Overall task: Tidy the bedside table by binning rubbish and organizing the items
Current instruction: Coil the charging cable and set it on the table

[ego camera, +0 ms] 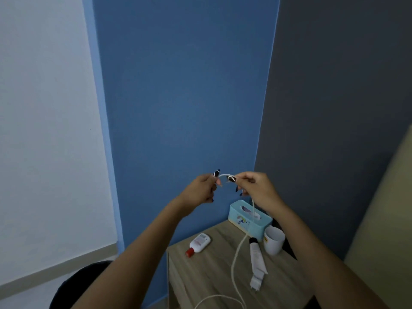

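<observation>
Both hands are raised above the pale blue plastic tissue box, and each pinches the thin white charging cable. The left hand grips its free end and the right hand grips it a little further along, so a short arch of cable bridges the gap between them. From the right hand the rest drops almost straight down across the tissue box, then runs forward over the light wooden table and curls out of view at the near edge. The slack thus lies below the right hand, its length running front to back, so coiling it likely means the right hand gathering upward. Left of the tissue box lies a white bottle with a red cap; right of it stands a white cup.
</observation>
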Action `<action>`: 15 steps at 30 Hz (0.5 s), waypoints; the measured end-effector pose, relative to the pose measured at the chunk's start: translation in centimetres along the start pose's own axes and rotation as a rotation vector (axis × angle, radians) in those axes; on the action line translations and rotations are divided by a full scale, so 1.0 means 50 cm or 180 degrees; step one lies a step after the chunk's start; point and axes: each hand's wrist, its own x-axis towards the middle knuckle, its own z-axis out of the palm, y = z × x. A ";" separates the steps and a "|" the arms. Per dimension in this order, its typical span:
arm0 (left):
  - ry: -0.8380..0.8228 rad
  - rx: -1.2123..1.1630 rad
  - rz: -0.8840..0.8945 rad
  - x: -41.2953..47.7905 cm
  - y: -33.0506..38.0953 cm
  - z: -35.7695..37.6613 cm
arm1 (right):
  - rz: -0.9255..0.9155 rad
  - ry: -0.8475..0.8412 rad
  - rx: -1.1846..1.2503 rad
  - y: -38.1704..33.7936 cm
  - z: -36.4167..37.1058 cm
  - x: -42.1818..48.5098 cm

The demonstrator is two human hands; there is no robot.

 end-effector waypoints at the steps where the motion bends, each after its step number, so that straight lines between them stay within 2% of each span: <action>1: -0.0122 -0.0430 -0.0112 -0.001 0.015 0.002 | -0.0033 0.0067 0.0047 -0.005 0.000 -0.001; 5: -0.0355 -0.1787 -0.0138 0.009 0.079 0.015 | -0.0140 0.0241 0.0041 -0.002 0.014 -0.004; 8: -0.0330 -0.2327 0.0139 0.021 0.124 0.016 | -0.0029 0.0182 -0.0108 0.016 0.044 -0.017; 12: -0.0127 -0.2119 0.0705 0.043 0.150 0.003 | -0.0002 -0.0372 -0.0502 0.014 0.105 -0.061; 15: 0.0092 -0.1227 0.0919 0.055 0.127 -0.013 | -0.0019 -0.0747 -0.0647 -0.016 0.139 -0.092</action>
